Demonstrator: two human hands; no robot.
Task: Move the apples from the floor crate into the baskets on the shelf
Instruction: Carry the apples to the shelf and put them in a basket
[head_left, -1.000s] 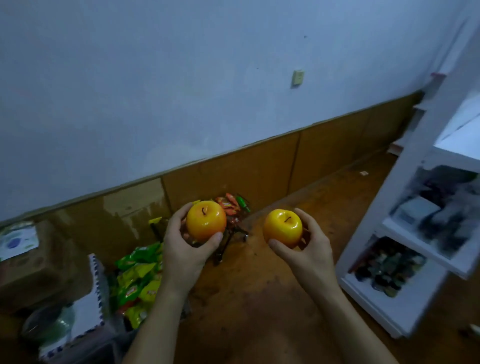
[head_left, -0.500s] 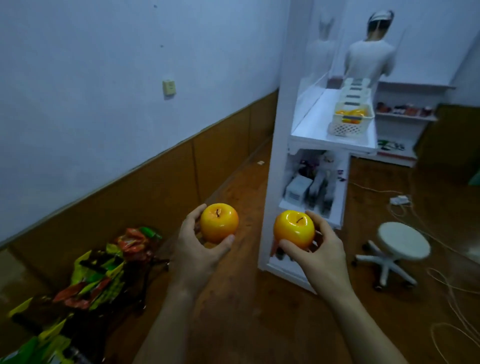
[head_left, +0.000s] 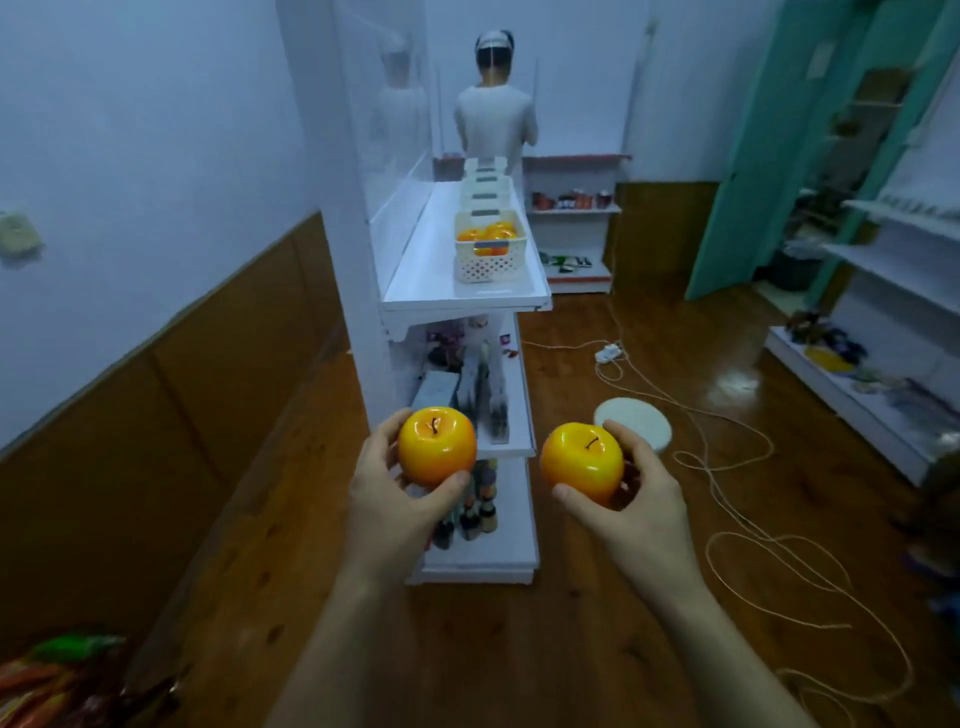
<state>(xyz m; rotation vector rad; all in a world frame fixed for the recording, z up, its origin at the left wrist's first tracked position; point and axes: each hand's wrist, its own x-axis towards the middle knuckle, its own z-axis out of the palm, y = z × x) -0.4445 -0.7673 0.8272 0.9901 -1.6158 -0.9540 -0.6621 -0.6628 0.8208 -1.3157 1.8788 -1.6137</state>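
My left hand (head_left: 387, 499) grips a yellow-orange apple (head_left: 437, 445), fingers and thumb curled round it. My right hand (head_left: 641, 506) holds a second yellow-orange apple (head_left: 582, 461) the same way. Both are held out at chest height in front of the end of a white shelf unit (head_left: 467, 296). On its top shelf stands a white perforated basket (head_left: 490, 257) with several orange apples inside. More white baskets (head_left: 485, 182) line up behind it. The floor crate is out of view.
A person in a white top (head_left: 496, 122) stands at the far end of the shelf. A round white stool (head_left: 632, 422) and loose cords (head_left: 737, 467) lie on the wooden floor to the right. Snack packets (head_left: 57, 675) sit at the lower left. More shelving (head_left: 893, 291) lines the right wall.
The view has swung right, from the wall and snack packets to the shelf unit. The shelf and basket are now straight ahead and closer. Both hands still hold their apples.
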